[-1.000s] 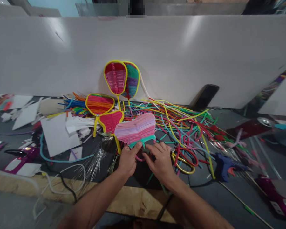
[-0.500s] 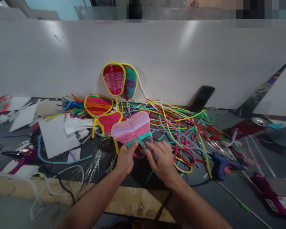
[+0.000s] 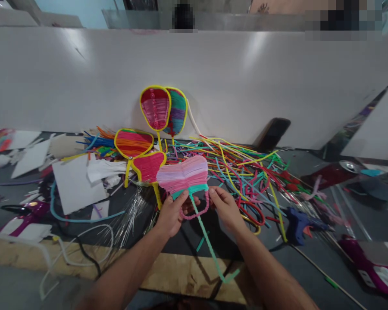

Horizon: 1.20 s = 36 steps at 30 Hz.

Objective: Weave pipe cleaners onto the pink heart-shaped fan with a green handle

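Note:
A pink and lilac woven heart-shaped fan (image 3: 183, 173) with a teal lower border is held up over the table. My left hand (image 3: 173, 212) pinches its teal edge at the bottom left. My right hand (image 3: 225, 207) grips the fan's bottom right corner. A long teal strip (image 3: 210, 245) hangs from the fan's base down between my hands toward the table edge. A pink loop (image 3: 195, 212) dangles below the fan between my hands.
Several finished fans with yellow rims (image 3: 155, 107) lean on the white board (image 3: 278, 77). A heap of coloured strips (image 3: 245, 168) lies to the right, with a blue glue gun (image 3: 299, 223). White paper sheets (image 3: 73, 181) and a purple glue gun (image 3: 26, 213) lie left. A dark phone (image 3: 273, 132) leans on the board.
My right hand has moved apart from the left to the fan's right corner. The long teal strip now hangs free between my hands. The fan has shifted slightly right.

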Motion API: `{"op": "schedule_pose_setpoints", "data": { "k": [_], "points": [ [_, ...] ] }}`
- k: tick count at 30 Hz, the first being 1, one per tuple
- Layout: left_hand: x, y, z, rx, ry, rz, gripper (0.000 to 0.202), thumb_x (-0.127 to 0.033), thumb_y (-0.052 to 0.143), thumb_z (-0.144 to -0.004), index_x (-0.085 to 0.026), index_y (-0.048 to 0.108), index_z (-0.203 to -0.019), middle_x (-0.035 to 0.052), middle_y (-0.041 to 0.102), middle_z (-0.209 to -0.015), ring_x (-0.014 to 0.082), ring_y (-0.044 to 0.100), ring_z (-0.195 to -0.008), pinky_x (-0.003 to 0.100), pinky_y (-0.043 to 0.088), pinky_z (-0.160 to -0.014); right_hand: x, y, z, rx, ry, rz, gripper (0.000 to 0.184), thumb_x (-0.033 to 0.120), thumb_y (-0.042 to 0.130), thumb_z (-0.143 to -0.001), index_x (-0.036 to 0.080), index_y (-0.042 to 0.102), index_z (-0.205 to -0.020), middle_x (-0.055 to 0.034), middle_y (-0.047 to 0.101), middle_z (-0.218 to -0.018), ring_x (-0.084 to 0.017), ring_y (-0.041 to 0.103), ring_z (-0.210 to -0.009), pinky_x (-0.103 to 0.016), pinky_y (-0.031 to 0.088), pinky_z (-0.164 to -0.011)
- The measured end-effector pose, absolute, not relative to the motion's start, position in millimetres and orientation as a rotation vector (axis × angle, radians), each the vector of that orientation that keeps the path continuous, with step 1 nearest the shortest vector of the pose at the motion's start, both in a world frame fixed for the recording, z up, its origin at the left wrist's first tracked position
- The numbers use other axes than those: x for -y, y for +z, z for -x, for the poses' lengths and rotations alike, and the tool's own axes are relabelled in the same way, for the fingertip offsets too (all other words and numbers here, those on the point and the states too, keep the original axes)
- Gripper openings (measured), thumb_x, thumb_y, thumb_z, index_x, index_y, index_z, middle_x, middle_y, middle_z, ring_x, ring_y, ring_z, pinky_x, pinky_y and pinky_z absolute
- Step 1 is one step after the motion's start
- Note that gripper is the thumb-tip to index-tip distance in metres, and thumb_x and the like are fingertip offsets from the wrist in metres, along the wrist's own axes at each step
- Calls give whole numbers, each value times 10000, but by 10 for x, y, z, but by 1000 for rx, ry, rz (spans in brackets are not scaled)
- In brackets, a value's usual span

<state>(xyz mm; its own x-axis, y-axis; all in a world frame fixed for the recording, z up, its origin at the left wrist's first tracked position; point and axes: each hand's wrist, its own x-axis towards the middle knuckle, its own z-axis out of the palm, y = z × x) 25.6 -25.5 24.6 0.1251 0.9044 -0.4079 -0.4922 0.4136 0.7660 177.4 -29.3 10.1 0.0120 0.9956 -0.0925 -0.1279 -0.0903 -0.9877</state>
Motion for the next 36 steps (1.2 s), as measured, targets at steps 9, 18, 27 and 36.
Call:
{"op": "schedule_pose_setpoints", "data": {
  "k": [9,18,27,36],
  "points": [
    [265,240,-267,-952,1092,-541,295,-364,771,-622,-151,626,-766,18,686,-626,157,658,-590,254,516,-582,296,66,-1792,1065,1378,1142,335,488,570,-794,186,517,-660,56,404,-550,-89,323,-499,-228,259,-496],
    [149,294,-107,-1035,1060,-530,327,-375,792,-574,-148,609,-722,19,678,-586,150,649,-549,230,501,-539,242,63,-1875,1358,1053,1295,306,431,446,-873,189,592,-756,22,497,-602,-121,440,-554,-242,357,-541],
    [121,424,185,-1112,947,-725,360,-413,763,-608,-156,577,-780,47,687,-638,196,674,-603,255,506,-522,56,154,-2516,1614,394,1674,240,196,432,-825,172,625,-966,-76,684,-904,-197,619,-807,-295,451,-704],
    [411,219,264,-1198,729,-1042,412,-529,676,-644,-174,583,-831,48,670,-674,216,661,-657,294,502,-538,11,124,-2493,2264,322,1975,165,69,510,-772,150,649,-737,-119,677,-806,-195,614,-746,-269,386,-646]
  ]
}}
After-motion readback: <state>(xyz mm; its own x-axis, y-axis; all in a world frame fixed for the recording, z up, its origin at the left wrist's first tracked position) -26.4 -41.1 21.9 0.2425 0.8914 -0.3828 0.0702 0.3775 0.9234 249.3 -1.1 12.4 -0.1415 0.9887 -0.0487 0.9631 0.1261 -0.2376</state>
